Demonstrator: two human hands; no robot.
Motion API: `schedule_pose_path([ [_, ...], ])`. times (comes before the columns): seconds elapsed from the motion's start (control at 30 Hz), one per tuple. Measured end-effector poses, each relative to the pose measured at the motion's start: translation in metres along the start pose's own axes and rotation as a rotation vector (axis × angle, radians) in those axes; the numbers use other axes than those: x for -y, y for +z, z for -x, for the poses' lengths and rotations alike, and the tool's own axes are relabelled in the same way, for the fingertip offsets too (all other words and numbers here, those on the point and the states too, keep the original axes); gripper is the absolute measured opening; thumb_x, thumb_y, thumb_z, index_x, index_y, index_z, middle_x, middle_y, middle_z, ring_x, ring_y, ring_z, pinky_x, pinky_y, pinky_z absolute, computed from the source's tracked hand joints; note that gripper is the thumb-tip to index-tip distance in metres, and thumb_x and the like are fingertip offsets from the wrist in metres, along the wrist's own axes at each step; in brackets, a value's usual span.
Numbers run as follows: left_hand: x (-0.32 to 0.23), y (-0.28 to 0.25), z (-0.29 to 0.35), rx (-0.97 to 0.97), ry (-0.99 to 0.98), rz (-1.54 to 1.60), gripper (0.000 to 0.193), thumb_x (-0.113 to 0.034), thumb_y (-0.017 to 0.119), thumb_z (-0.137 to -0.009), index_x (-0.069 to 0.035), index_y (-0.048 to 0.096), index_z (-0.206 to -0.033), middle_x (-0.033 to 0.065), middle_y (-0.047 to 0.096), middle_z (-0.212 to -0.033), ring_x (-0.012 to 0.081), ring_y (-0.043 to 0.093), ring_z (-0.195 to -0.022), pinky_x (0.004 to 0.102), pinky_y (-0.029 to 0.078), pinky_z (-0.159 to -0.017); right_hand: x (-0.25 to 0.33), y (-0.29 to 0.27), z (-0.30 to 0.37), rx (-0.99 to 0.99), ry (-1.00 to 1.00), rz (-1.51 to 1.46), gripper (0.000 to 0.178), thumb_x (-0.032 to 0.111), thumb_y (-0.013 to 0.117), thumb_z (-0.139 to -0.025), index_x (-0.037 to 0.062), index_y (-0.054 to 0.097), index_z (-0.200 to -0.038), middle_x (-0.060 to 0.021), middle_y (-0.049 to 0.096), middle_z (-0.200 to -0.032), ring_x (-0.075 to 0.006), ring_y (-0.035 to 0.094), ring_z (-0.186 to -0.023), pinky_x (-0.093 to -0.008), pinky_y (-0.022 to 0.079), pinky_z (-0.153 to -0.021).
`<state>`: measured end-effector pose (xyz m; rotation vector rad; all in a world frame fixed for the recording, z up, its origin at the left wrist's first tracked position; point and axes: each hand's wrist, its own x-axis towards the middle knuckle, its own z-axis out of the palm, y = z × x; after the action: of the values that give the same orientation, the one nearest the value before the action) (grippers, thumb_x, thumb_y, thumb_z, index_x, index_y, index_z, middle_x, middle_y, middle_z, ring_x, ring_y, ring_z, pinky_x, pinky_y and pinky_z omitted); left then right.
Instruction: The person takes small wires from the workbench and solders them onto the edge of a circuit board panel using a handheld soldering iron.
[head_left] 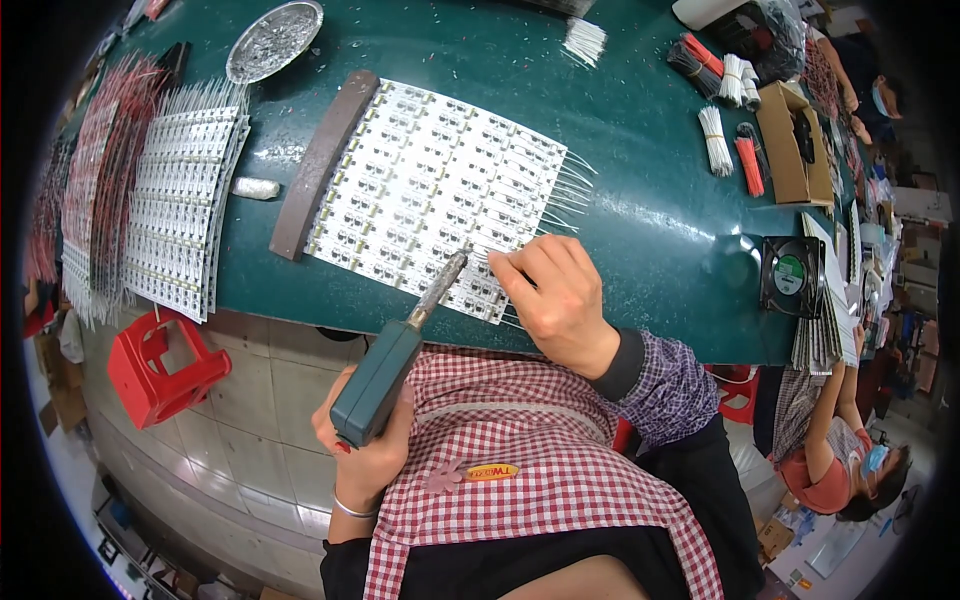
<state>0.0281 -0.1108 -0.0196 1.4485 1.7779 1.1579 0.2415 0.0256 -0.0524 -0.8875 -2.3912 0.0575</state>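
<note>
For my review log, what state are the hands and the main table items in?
Left hand: closed on soldering tool
Soldering tool: held, heat not visible
Circuit-board sheet: flat, wires along right edge
Right hand: fingers bent, grip unclear
Cardboard box: open
Metal dish: holding scraps
Fan: spin unclear
White wire bundle: tied

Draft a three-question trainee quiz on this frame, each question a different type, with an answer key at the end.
1. Which of the person's hands holds the dark green soldering tool?
2. True or false: the brown bar lies along the left edge of the white circuit-board panel.
3. What colour is the plastic stool on the floor? A) blue; B) red; C) yellow.

Key:
1. The left hand.
2. True.
3. B, red.
</note>
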Motion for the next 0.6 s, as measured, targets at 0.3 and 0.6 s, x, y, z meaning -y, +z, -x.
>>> schedule_pose_path([
  [0.3,0.0,-0.0007,0.0008,0.008,-0.028,0.005,0.014,0.006,0.073,-0.074,0.005,0.067,-0.086,0.0114,0.065,-0.08,0.0202,0.063,-0.063,0.0297,0.049,-0.056,0.0007,-0.0004,0.0007,0.004,-0.01,0.003,0.029,0.007,0.062,-0.072,-0.0039,0.067,-0.099,-0.0081,0.056,-0.082,-0.0242,0.059,-0.08,-0.0369,0.049,-0.077],
  [0.6,0.0002,-0.0004,0.0059,-0.054,-0.058,0.034,0.019,0.003,0.073,-0.075,0.007,0.069,-0.093,0.0137,0.069,-0.085,0.0219,0.069,-0.068,0.0286,0.053,-0.063,0.002,-0.0032,-0.0006,0.002,0.031,-0.021,0.03,0.003,0.066,-0.071,0.0002,0.069,-0.101,-0.0057,0.062,-0.082,-0.0234,0.06,-0.076,-0.0361,0.049,-0.071],
])
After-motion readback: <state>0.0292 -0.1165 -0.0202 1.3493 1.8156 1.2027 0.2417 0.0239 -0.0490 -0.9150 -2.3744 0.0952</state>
